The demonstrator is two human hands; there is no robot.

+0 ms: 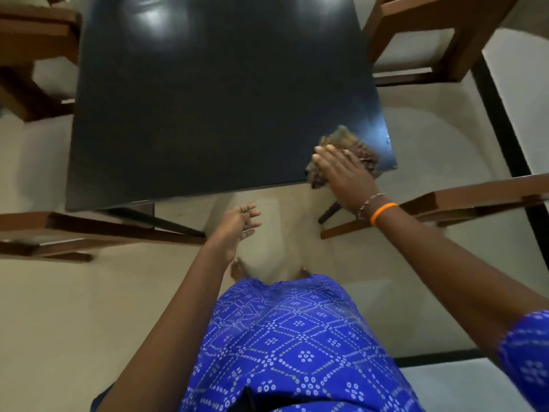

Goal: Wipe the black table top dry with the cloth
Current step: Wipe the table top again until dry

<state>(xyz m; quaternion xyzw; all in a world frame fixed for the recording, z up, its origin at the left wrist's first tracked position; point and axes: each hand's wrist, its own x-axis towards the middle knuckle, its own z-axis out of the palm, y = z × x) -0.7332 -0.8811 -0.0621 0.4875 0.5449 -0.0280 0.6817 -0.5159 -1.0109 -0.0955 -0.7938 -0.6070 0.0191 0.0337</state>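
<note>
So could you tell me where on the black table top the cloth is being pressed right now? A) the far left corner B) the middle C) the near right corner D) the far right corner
C: the right hand presses the cloth flat at the near right corner of the black table top.

Glossy black table top, with pale white glare patches at its far end. Mottled brown, olive and tan cloth, showing beyond and beside the fingers of the right hand. Orange band and thin beaded bracelet at that wrist. Royal-blue garment printed with white dotted diamonds. Brown wooden chairs; cream floor crossed by a black stripe.
</note>
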